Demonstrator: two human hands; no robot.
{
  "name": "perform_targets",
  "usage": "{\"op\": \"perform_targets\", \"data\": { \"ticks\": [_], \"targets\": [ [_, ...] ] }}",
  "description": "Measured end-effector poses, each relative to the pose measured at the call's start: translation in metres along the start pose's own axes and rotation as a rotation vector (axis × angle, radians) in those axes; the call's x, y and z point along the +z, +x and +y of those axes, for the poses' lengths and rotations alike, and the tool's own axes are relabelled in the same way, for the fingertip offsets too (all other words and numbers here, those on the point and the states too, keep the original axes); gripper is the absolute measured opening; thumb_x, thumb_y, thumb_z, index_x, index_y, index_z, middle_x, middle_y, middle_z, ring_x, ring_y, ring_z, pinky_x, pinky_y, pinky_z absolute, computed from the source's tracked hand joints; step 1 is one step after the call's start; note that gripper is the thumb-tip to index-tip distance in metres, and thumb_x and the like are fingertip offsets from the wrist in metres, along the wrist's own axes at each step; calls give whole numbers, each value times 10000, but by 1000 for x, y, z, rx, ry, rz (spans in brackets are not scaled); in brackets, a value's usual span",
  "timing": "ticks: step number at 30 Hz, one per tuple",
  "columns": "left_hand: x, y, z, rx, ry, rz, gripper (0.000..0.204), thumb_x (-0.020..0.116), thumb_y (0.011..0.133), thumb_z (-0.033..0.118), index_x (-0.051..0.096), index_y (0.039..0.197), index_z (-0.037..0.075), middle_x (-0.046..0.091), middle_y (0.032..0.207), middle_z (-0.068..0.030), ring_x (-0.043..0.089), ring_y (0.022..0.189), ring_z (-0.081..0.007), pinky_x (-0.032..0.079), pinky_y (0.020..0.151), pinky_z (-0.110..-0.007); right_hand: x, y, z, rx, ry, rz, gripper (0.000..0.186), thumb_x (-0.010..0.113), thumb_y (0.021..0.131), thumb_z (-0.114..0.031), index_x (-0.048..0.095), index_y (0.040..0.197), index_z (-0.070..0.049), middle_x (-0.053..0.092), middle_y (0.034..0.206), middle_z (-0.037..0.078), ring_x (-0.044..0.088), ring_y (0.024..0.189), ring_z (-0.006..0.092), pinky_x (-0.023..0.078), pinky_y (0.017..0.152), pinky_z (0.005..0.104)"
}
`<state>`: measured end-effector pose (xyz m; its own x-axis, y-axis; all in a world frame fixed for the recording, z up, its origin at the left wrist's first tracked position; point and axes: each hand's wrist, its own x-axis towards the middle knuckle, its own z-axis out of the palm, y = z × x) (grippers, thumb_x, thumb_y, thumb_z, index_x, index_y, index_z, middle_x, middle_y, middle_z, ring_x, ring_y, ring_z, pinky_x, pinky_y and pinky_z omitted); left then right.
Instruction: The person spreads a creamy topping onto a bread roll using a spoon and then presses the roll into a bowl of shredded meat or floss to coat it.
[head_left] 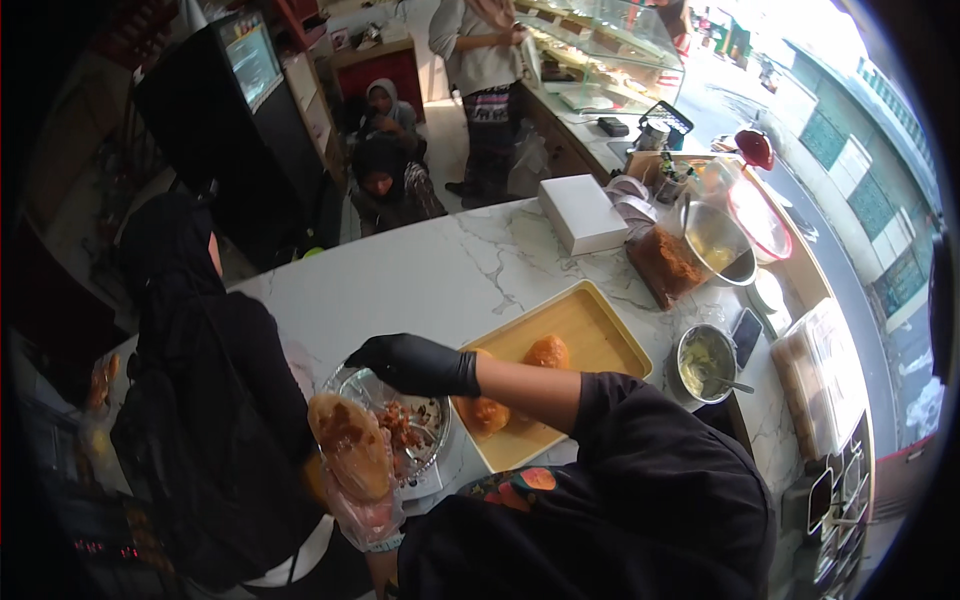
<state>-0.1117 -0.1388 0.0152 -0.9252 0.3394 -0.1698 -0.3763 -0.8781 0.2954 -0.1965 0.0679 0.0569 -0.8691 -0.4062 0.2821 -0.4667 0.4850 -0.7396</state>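
My left hand [367,517], in a clear plastic glove, holds a split bread bun [345,440] with its cut face up. Brown spread covers part of that face. My right hand [415,366], in a black glove, hovers over the far rim of a clear round bowl [444,440], just beyond the bun. Its fingers point left and look pinched together; whatever they may hold is hidden. Reddish-brown shreds [405,430] lie in the bowl. Under my right forearm, a yellow tray [600,335] carries several glossy orange-brown buns [547,352].
A person in black [215,400] stands close on my left. On the right of the marble counter are a steel bowl with creamy filling [705,365], a phone [746,330], a bag of brown crumbs [665,265], a white box [583,213] and a mixing bowl [735,250]. Other people are beyond the counter.
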Motion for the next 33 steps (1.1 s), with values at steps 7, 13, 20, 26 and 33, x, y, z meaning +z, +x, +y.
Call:
{"op": "perform_targets", "data": {
  "ticks": [7, 13, 20, 26, 33],
  "targets": [
    [-48, -8, 24, 91, -213, 50, 522, 479, 902, 271, 377, 1328, -12, 399, 1356, -227, 410, 1244, -377, 382, 1005, -513, 16, -17, 38, 54, 37, -211, 232, 547, 835, -42, 637, 1047, -18, 669, 853, 125, 649, 744, 220, 515, 726, 311],
    [-41, -11, 24, 111, -312, 134, 551, 400, 915, 314, 336, 1356, -10, 370, 1373, -238, 400, 1244, -404, 359, 1020, -521, 77, -30, 28, -56, -474, -390, 444, 646, 774, -270, 565, 1190, -135, 480, 1270, 143, 487, 1137, 317, 475, 876, 392],
    [-47, -11, 16, 119, -318, 81, 419, 455, 905, 246, 471, 1224, -26, 556, 1185, -176, 556, 1102, -309, 459, 937, -470, 84, -15, 56, -191, -401, -412, 162, 586, 766, -148, 634, 915, -105, 587, 901, 126, 594, 861, 298, 506, 765, 371],
    [-34, 1, 9, 82, -287, 96, 447, 372, 933, 294, 440, 1256, -7, 527, 1227, -174, 536, 1126, -317, 454, 942, -474, 44, -9, 33, -95, -122, -276, 193, 626, 809, -70, 672, 996, -72, 660, 920, 111, 626, 806, 214, 498, 765, 295],
    [-44, 24, 1, 88, -239, 77, 396, 368, 932, 275, 495, 1195, 8, 562, 1179, -157, 549, 1111, -289, 465, 929, -459, -1, 9, -19, 201, 214, -328, 185, 611, 828, -27, 656, 1004, 11, 677, 948, 99, 643, 815, 132, 515, 757, 268]
  ]
}}
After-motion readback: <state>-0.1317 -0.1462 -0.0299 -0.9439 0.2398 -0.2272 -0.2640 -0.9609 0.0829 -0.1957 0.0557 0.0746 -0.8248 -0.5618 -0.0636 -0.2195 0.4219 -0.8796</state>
